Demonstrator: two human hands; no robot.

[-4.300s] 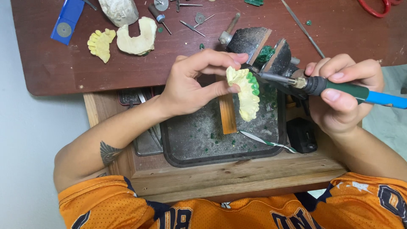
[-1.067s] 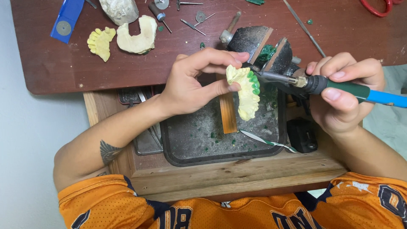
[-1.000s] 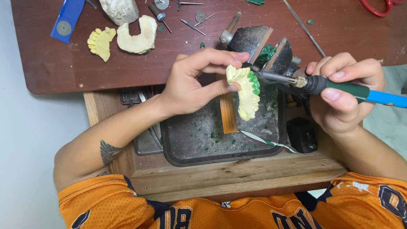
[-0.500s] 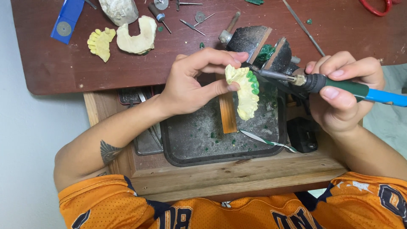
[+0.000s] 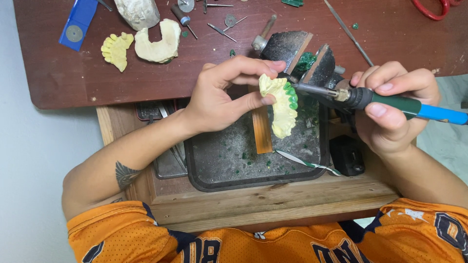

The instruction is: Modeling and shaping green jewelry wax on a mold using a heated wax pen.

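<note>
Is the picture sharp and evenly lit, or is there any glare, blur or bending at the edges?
Head view: soft, even light, no harsh glare; left hand holding the yellow dental cast and right hand holding the wax tool look sharp; faint shadows under the hands on the dark tray; table edge bows slightly, hinting wide-lens distortion.

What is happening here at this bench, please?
A person in an orange jersey works over a dark tray dusted with green crumbs. The left hand pinches a pale yellow dental cast that carries green wax along one edge. The right hand grips a heated wax tool with a green and blue handle, and its metal tip sits at the green wax. On the brown table behind lie two more casts and small burs.
</note>
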